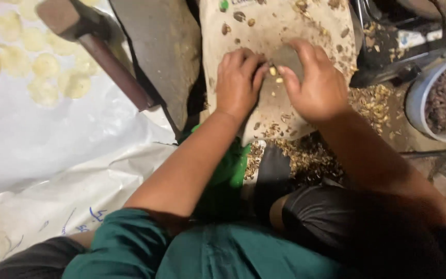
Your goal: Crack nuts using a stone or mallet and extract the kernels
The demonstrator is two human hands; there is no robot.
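My left hand (238, 80) and my right hand (316, 82) meet over a worn brown board (269, 31) strewn with nut pieces. The right hand grips a flat grey blade (287, 56) held edge-down on the board. With curled fingers the left hand pinches a small pale kernel (272, 71) right against the blade. Another pale bit (280, 80) lies just beside it. Dark whole nuts (238, 16) lie farther up the board.
Broken shells (305, 155) pile below and right of the board. A white bowl (419, 103) of dark nuts stands at the right. White plastic sheeting (42, 144) with flat yellow discs (45, 64) lies left. A wooden-handled tool (99, 51) and a stone slab (161, 46) are nearby.
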